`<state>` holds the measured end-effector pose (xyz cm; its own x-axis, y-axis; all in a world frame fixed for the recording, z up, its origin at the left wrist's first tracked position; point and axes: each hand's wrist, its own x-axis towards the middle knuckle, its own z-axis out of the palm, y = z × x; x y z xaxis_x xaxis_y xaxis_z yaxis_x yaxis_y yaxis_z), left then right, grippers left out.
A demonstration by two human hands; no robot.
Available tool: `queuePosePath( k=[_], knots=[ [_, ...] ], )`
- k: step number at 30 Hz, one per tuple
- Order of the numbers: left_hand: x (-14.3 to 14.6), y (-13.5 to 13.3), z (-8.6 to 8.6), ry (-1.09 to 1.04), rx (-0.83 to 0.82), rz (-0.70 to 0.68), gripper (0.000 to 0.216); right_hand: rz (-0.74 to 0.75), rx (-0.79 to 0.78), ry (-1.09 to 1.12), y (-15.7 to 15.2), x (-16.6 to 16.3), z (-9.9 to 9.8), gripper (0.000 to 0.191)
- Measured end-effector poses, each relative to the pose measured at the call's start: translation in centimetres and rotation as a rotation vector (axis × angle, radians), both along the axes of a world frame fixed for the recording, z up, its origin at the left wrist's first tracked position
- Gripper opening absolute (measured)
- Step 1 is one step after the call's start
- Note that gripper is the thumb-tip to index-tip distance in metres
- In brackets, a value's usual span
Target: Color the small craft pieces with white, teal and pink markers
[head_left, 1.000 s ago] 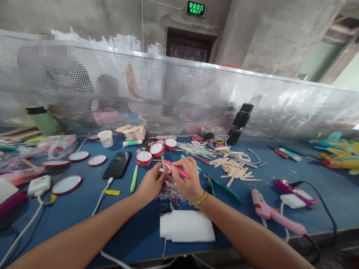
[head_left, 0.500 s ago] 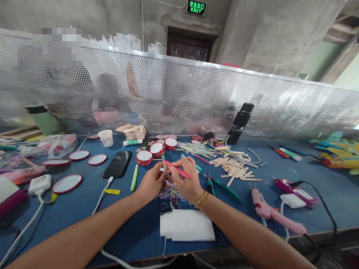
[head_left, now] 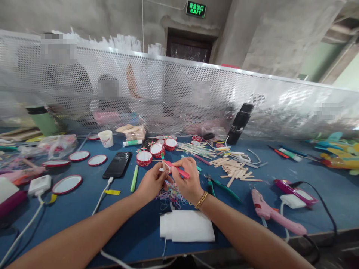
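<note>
Blue felt-like tabletop (head_left: 84,213), both hands clamped: left hand (head_left: 151,183) on thin wooden stick (head_left: 163,161), right hand (head_left: 188,182) on slim pink pen (head_left: 177,169).

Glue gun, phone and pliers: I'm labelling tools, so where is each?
Glue gun (head_left: 265,209), head view, on its pink body.
Phone (head_left: 117,164), head view, middle of its dark screen.
Pliers (head_left: 227,190), head view, on a green handle.
</note>
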<state>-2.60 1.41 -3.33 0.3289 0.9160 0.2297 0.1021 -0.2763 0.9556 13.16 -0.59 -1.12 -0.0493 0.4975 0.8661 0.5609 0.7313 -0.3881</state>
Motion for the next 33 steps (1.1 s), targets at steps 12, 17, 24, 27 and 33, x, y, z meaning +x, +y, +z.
queuePosePath(
  k=[12,17,24,27,33],
  knots=[
    [0.03,-0.09,0.08,0.012,0.016,0.002,0.027,0.026,-0.019,-0.03,0.06,-0.11,-0.02,0.009],
    [-0.13,0.29,-0.24,0.015,0.027,0.007,0.026,-0.039,-0.049,-0.023,0.38,0.11,-0.2,0.008],
    [-0.01,-0.07,0.09,0.013,0.008,-0.012,0.026,0.007,0.0,-0.004,-0.08,-0.08,0.01,0.009],
    [0.09,-0.25,0.22,-0.014,0.006,-0.019,0.026,0.027,0.012,-0.011,-0.22,-0.28,0.08,0.008],
    [0.0,-0.2,0.04,-0.002,0.019,0.005,0.025,0.022,0.011,-0.018,0.09,-0.3,-0.21,0.007]
  ],
)
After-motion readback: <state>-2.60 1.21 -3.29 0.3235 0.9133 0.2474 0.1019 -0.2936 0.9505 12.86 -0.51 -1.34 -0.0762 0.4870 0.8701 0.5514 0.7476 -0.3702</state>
